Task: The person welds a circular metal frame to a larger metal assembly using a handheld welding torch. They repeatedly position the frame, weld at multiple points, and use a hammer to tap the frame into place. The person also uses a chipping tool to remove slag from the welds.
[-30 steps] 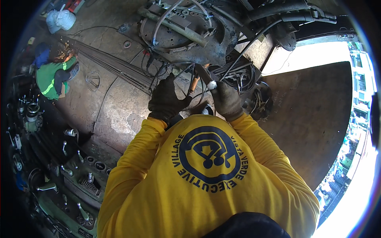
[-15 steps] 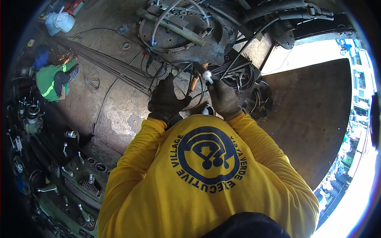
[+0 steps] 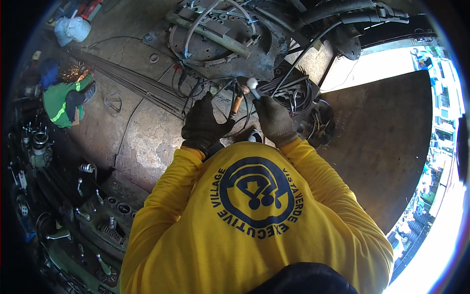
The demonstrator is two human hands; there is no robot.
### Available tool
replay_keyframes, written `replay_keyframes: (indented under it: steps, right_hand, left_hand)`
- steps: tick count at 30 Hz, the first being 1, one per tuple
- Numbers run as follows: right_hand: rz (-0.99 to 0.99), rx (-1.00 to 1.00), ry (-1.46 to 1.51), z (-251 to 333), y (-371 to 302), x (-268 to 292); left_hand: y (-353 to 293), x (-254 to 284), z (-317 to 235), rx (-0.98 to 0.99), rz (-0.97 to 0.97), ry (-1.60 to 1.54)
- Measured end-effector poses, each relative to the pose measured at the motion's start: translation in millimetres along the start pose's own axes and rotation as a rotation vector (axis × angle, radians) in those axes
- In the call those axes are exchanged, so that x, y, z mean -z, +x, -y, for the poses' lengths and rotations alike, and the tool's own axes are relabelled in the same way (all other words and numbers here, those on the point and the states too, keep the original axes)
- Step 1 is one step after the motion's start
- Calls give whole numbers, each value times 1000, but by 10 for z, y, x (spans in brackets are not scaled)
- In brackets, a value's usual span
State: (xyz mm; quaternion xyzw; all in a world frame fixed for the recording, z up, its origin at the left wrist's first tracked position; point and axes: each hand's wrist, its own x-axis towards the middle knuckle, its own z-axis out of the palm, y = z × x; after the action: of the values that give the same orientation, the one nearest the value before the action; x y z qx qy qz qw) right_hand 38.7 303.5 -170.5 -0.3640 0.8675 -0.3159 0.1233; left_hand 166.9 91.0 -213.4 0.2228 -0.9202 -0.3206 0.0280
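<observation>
My right hand [image 3: 275, 120], in a dark work glove, is closed round a short grey rod with a whitish rounded tip [image 3: 252, 83]. The rod points up, just short of the near edge of a round metal plate [image 3: 267, 68]. My left hand [image 3: 203, 120], gloved the same way, has its thumb and fingers apart, with nothing visible between them. An orange-brown cylindrical piece [image 3: 238, 104] stands between my hands among black cables [image 3: 223, 90]. Its lower end is hard to make out.
Curved metal bars and a pipe [image 3: 210, 34] lie on the round plate. Long thin rods [image 3: 132, 81] cross the floor to the left. A person in green [image 3: 63, 100] works amid sparks at far left. A machine with levers [image 3: 103, 210] stands at lower left, a large brown sheet [image 3: 382, 142] at right.
The whitish tip in my right hand has moved up and slightly left, and more of the grey rod shows. My left hand stays nearly still. Sparks by the other person have grown brighter.
</observation>
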Motion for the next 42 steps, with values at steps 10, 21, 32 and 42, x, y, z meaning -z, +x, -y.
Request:
replay_keyframes:
  steps: [10,21,32,42]
  right_hand:
    - [5,-178,135,228,18,143]
    - [-28,-178,140,228,17,128]
    - [-44,88,11,170,34,155]
    - [-78,108,-95,193,29,141]
  left_hand:
    - [-55,-110,87,-34,-40,-43]
    - [-57,-155,115,-40,-50,-13]
    - [-20,-59,73,-5,35,-44]
    - [16,57,-31,25,78,-17]
